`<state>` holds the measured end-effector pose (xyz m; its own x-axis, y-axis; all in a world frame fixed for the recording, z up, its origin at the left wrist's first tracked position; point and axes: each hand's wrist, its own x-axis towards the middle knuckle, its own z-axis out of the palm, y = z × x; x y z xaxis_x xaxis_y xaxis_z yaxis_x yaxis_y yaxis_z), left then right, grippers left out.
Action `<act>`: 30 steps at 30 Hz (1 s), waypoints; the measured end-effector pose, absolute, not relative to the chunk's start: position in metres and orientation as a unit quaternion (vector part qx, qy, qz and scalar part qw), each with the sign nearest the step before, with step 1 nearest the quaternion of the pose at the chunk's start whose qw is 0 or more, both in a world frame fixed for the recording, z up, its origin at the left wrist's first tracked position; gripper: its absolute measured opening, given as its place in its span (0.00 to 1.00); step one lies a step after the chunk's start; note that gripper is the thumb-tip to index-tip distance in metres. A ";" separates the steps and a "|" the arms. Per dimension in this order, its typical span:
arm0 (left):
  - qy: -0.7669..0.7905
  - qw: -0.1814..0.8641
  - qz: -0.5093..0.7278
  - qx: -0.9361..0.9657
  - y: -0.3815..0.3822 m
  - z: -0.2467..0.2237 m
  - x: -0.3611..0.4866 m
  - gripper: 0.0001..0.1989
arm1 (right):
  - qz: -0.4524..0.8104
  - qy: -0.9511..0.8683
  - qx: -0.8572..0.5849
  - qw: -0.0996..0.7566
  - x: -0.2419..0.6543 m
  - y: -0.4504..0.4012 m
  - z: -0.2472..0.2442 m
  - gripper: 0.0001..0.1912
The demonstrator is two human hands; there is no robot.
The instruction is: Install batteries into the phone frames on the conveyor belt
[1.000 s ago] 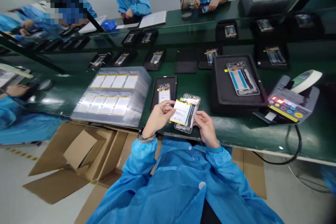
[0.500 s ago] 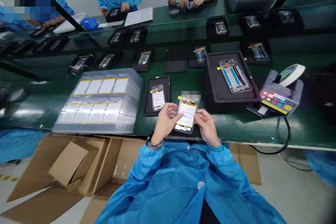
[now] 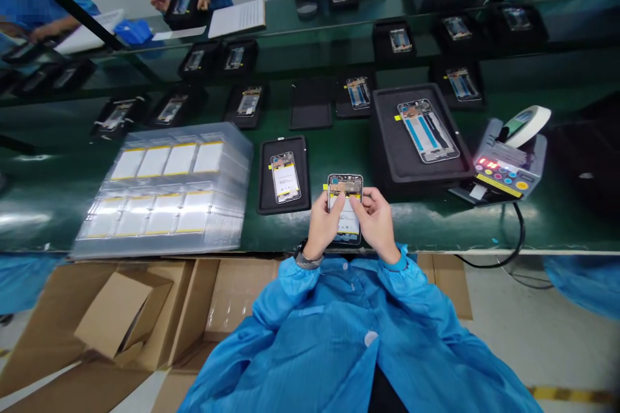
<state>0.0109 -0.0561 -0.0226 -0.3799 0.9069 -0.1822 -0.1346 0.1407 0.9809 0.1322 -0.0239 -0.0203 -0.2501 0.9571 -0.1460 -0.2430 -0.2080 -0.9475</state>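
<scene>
An opened phone body [image 3: 345,186] with a white battery [image 3: 349,222] in it is held between my two hands near the bench's front edge. My left hand [image 3: 323,224] grips its left side, the thumb lying on the battery's upper part. On the other side my right hand [image 3: 376,222] closes round the edge, its thumb also pressing on the battery top. A yellow tab sticks out at the phone's upper left. Left of my hands, a second phone body [image 3: 285,177] with a battery lies in a black tray [image 3: 303,197].
Stacked clear plastic trays [image 3: 227,206] of white batteries stand at left. Right of my hands are stacked black trays [image 3: 387,155] topped by a phone frame [image 3: 429,131]. Farther right sits a tape dispenser [image 3: 516,158]. Cardboard boxes [image 3: 121,316] lie below; co-workers sit opposite.
My left hand has moved in to the phone's side, and both thumbs now rest on the battery's upper part. The phone is straighter. The camera view has shifted slightly.
</scene>
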 end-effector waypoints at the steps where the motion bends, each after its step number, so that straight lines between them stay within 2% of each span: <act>1: 0.609 0.443 0.571 0.326 -0.055 -0.023 0.012 0.23 | 0.656 -0.440 -0.414 0.453 0.132 -0.025 -0.020 0.25; 10: 0.614 0.415 0.575 0.347 -0.058 -0.019 0.013 0.19 | 0.611 -0.469 -0.441 0.460 0.134 -0.029 -0.013 0.23; 22: 0.624 0.413 0.567 0.344 -0.060 -0.014 0.013 0.19 | 0.591 -0.491 -0.450 0.454 0.134 -0.034 -0.011 0.21; 30: 0.645 0.395 0.562 0.335 -0.056 -0.016 0.016 0.16 | 0.521 -0.506 -0.484 0.489 0.130 -0.034 -0.021 0.16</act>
<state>0.0161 -0.0556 -0.0162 -0.4632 0.8763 -0.1324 -0.0118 0.1433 0.9896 0.1298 -0.0339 -0.0205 -0.0537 0.9985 -0.0098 -0.0196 -0.0108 -0.9997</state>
